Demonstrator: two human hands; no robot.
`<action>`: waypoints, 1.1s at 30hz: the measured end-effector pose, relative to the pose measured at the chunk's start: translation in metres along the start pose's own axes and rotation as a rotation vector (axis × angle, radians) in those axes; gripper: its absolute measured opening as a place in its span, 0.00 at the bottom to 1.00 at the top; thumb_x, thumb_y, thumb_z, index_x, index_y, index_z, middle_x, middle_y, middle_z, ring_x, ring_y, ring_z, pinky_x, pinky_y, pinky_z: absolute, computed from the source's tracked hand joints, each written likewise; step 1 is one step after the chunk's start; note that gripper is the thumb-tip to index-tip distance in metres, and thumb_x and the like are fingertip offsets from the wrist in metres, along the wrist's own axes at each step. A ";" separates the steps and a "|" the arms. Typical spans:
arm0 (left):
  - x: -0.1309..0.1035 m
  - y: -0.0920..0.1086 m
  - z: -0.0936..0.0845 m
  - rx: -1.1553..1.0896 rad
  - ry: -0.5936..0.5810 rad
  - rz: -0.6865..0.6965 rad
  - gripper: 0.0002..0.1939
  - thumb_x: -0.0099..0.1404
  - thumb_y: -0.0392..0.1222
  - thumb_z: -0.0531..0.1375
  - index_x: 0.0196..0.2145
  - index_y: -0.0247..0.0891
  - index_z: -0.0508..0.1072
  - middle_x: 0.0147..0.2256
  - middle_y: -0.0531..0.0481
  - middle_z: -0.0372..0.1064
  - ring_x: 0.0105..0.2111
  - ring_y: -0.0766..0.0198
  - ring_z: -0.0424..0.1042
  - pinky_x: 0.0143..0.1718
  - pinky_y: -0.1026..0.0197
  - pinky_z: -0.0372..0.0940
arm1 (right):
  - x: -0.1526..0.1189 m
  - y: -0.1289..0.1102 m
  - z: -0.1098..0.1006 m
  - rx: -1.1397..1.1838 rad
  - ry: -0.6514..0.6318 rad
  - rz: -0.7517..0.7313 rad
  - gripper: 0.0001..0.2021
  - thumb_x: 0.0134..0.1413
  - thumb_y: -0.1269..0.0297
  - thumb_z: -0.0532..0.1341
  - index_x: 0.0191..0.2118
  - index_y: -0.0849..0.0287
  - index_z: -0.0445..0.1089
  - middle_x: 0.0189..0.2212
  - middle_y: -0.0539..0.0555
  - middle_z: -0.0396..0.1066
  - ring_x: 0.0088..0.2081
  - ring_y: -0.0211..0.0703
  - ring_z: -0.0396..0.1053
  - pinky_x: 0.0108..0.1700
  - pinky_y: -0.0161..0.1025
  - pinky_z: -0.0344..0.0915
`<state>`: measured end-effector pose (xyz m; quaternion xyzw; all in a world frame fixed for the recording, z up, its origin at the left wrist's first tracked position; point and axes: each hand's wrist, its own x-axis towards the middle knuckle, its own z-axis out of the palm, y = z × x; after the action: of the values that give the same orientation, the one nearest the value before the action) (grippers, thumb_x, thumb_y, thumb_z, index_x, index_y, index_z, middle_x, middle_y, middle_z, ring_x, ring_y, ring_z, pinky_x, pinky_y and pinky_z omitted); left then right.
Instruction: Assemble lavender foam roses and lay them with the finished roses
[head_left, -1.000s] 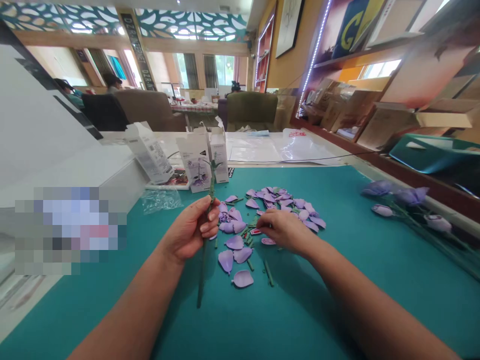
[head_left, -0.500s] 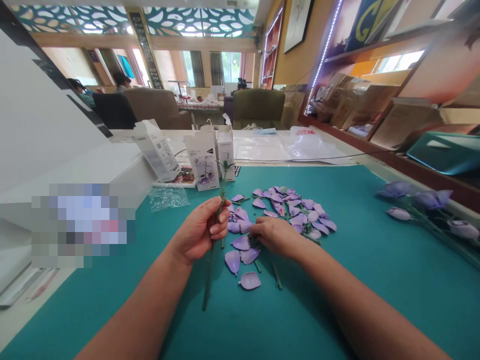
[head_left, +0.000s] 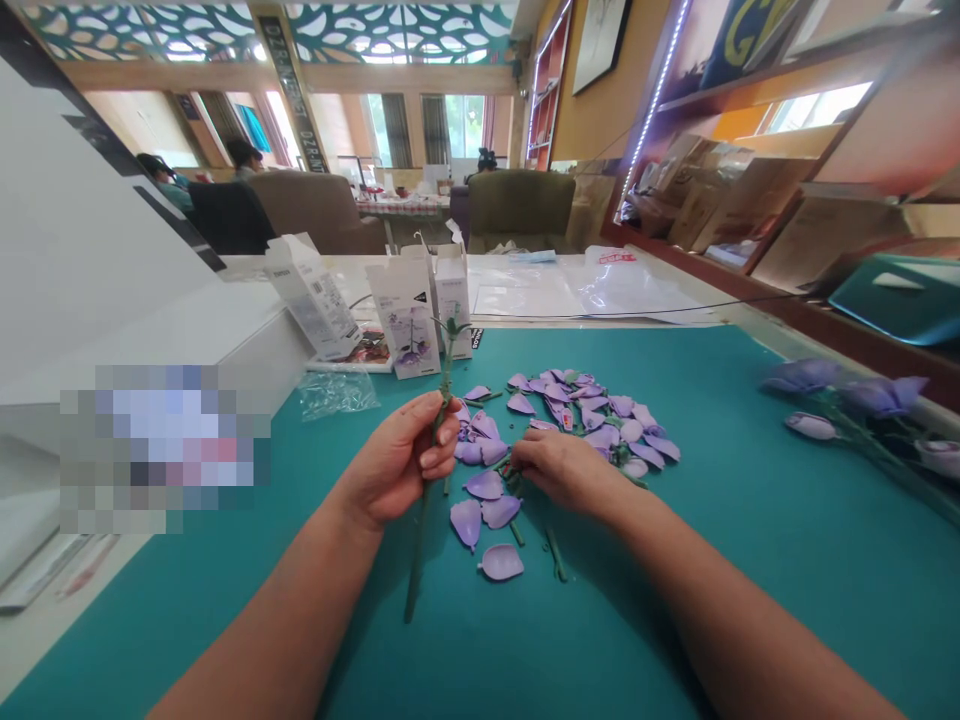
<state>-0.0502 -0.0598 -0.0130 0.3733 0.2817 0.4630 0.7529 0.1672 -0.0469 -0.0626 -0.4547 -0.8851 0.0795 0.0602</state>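
Observation:
Upright and slightly tilted, a green artificial flower stem point(head_left: 418, 545) is pinched in my left hand point(head_left: 401, 455); small leaf-like parts top it. My right hand point(head_left: 564, 468) is low over the mat among purple plastic petals point(head_left: 484, 486), its fingers bent together at small green pieces point(head_left: 512, 478). Whether something is gripped there is hidden by the fingers. Just below lie a pale petal point(head_left: 501, 562) and a short green stem piece point(head_left: 556, 553). Behind my right hand spreads a larger heap of purple petals point(head_left: 600, 410).
Teal mat point(head_left: 750, 560) covers the table. White cartons point(head_left: 406, 320) stand at its back, near a crumpled clear bag point(head_left: 339, 392). Assembled purple flowers point(head_left: 885, 395) lie at the right. A white box point(head_left: 247, 360) borders the left. People sit in the background.
My right hand has shifted slightly to the right, with its fingers still down among the green pieces. My left hand holds the stem in the same place.

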 end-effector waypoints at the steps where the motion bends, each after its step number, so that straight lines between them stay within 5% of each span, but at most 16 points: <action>1: 0.000 0.000 0.000 0.000 -0.001 -0.001 0.11 0.60 0.45 0.64 0.30 0.33 0.72 0.19 0.58 0.59 0.14 0.78 0.50 0.14 0.73 0.50 | 0.000 -0.001 -0.001 -0.001 -0.010 -0.005 0.09 0.57 0.72 0.57 0.39 0.57 0.73 0.36 0.54 0.71 0.35 0.40 0.67 0.29 0.34 0.52; 16: -0.003 -0.002 0.005 0.019 0.003 -0.021 0.10 0.61 0.44 0.62 0.31 0.34 0.71 0.19 0.58 0.59 0.13 0.78 0.51 0.14 0.73 0.50 | 0.001 -0.014 0.000 0.052 0.013 0.012 0.05 0.50 0.72 0.59 0.32 0.59 0.72 0.33 0.54 0.71 0.34 0.40 0.67 0.31 0.34 0.56; 22: -0.010 -0.002 0.013 0.073 -0.031 -0.029 0.14 0.58 0.49 0.65 0.31 0.35 0.69 0.19 0.58 0.60 0.14 0.76 0.55 0.15 0.71 0.51 | -0.005 -0.014 -0.016 0.689 0.137 0.119 0.00 0.48 0.69 0.60 0.29 0.58 0.68 0.21 0.47 0.66 0.24 0.35 0.62 0.27 0.33 0.58; 26: -0.017 0.000 0.020 0.146 -0.039 -0.056 0.14 0.58 0.49 0.65 0.31 0.35 0.70 0.19 0.58 0.59 0.13 0.77 0.52 0.15 0.71 0.47 | -0.009 -0.019 -0.023 1.091 0.184 0.087 0.09 0.46 0.64 0.63 0.36 0.59 0.69 0.26 0.48 0.67 0.26 0.34 0.63 0.27 0.33 0.60; 33: -0.021 0.000 0.027 0.267 -0.055 -0.079 0.15 0.58 0.50 0.65 0.31 0.33 0.72 0.22 0.56 0.61 0.14 0.80 0.50 0.16 0.71 0.43 | -0.016 -0.031 -0.037 1.236 0.288 0.032 0.09 0.50 0.59 0.63 0.33 0.58 0.67 0.26 0.48 0.66 0.29 0.36 0.65 0.31 0.35 0.64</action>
<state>-0.0376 -0.0867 0.0038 0.4713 0.3347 0.3809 0.7216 0.1588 -0.0747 -0.0213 -0.3552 -0.6518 0.5149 0.4288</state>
